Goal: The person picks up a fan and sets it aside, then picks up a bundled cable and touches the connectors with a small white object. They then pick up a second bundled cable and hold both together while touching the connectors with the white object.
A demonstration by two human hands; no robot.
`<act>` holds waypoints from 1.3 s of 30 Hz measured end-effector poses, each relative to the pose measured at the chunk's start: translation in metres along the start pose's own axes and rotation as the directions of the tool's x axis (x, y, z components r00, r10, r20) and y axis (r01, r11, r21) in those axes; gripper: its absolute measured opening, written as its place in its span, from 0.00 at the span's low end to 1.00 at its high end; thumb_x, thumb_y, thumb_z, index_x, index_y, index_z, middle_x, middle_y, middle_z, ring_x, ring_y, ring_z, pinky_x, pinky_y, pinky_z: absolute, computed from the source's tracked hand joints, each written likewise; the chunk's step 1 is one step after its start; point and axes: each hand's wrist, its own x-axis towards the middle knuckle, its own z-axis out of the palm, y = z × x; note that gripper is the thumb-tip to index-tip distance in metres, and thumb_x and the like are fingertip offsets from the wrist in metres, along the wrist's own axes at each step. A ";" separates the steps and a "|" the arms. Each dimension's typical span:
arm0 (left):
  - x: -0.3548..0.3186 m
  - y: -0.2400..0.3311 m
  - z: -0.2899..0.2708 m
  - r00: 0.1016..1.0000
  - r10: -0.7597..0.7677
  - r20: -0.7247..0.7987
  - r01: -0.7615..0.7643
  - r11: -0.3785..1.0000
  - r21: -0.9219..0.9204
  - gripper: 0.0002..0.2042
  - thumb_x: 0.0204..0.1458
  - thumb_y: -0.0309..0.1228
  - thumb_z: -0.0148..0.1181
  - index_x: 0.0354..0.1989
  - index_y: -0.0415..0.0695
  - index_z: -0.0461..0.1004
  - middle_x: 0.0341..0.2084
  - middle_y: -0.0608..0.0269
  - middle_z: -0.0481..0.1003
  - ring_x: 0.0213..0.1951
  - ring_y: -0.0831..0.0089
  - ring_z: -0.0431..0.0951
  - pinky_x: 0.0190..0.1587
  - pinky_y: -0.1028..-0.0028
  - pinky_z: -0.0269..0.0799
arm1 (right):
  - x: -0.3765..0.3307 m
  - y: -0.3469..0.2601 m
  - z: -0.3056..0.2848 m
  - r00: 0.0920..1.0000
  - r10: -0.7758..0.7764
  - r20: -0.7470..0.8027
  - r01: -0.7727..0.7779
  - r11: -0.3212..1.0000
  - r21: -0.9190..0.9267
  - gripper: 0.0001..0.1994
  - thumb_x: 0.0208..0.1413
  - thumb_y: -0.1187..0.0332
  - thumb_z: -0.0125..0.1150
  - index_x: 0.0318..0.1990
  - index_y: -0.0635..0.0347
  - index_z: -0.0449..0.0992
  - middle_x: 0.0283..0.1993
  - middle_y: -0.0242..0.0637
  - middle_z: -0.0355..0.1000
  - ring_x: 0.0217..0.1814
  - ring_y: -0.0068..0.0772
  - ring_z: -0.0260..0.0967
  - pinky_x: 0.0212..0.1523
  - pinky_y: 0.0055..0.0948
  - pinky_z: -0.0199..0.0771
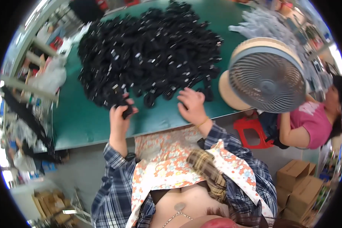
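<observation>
A large heap of black strap-like pieces with small shiny bits (pixel 152 53) covers much of the green table (pixel 91 131). At the heap's near left edge my left hand (pixel 121 113) is closed around one black strap-like piece (pixel 127 110). Its exact kind is too blurred to make out. My right hand (pixel 193 106) is at the heap's near edge, close to the table's front. Its fingers are apart and slightly curved, with nothing seen in them. Between the hands, a few looped black pieces (pixel 149 100) stick out from the heap.
A beige and grey fan (pixel 268 78) stands at the table's right. Beyond it lies a pile of grey-blue pieces (pixel 266 24). A person in a pink shirt (pixel 306 127) sits at the right, near a red plastic stool (pixel 252 133). Cardboard boxes (pixel 302 190) are stacked at lower right.
</observation>
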 end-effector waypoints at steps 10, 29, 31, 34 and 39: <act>-0.056 -0.018 0.059 0.598 -0.272 0.754 0.634 0.736 -0.237 0.24 0.38 0.29 0.47 0.46 0.31 0.57 0.27 0.50 0.68 0.23 0.64 0.72 0.28 0.72 0.70 | 0.041 -0.092 -0.055 0.879 0.268 0.394 -0.451 0.206 0.868 0.21 0.53 0.64 0.40 0.52 0.66 0.55 0.43 0.41 0.66 0.25 0.14 0.59 0.28 0.12 0.60; -0.075 0.031 0.089 0.461 -0.413 0.785 0.690 0.723 -0.025 0.25 0.39 0.25 0.47 0.49 0.33 0.53 0.31 0.48 0.69 0.26 0.67 0.72 0.29 0.74 0.68 | 0.041 -0.123 -0.096 0.911 0.312 0.271 -0.331 0.155 0.931 0.31 0.51 0.48 0.40 0.51 0.70 0.52 0.44 0.54 0.63 0.30 0.24 0.66 0.28 0.14 0.66; -0.074 0.031 0.092 0.453 -0.423 0.784 0.699 0.715 -0.019 0.25 0.38 0.24 0.47 0.49 0.33 0.53 0.31 0.48 0.69 0.26 0.67 0.72 0.29 0.74 0.68 | 0.040 -0.113 -0.100 0.927 0.219 0.304 -0.349 0.208 0.914 0.31 0.51 0.48 0.39 0.50 0.70 0.52 0.44 0.56 0.63 0.33 0.29 0.67 0.30 0.17 0.68; -0.073 0.033 0.093 0.441 -0.400 0.803 0.699 0.715 -0.028 0.25 0.38 0.24 0.47 0.49 0.33 0.52 0.31 0.48 0.69 0.26 0.68 0.72 0.29 0.74 0.68 | 0.037 -0.113 -0.094 0.928 0.258 0.269 -0.325 0.211 0.922 0.30 0.52 0.48 0.37 0.50 0.70 0.52 0.43 0.54 0.64 0.32 0.26 0.66 0.28 0.16 0.68; -0.073 0.032 0.095 0.447 -0.371 0.814 0.685 0.727 -0.045 0.25 0.39 0.25 0.47 0.50 0.33 0.52 0.32 0.47 0.69 0.26 0.67 0.72 0.30 0.73 0.69 | 0.034 -0.107 -0.088 0.936 0.237 0.262 -0.285 0.066 0.956 0.28 0.54 0.49 0.34 0.51 0.68 0.53 0.41 0.51 0.65 0.30 0.22 0.66 0.28 0.16 0.67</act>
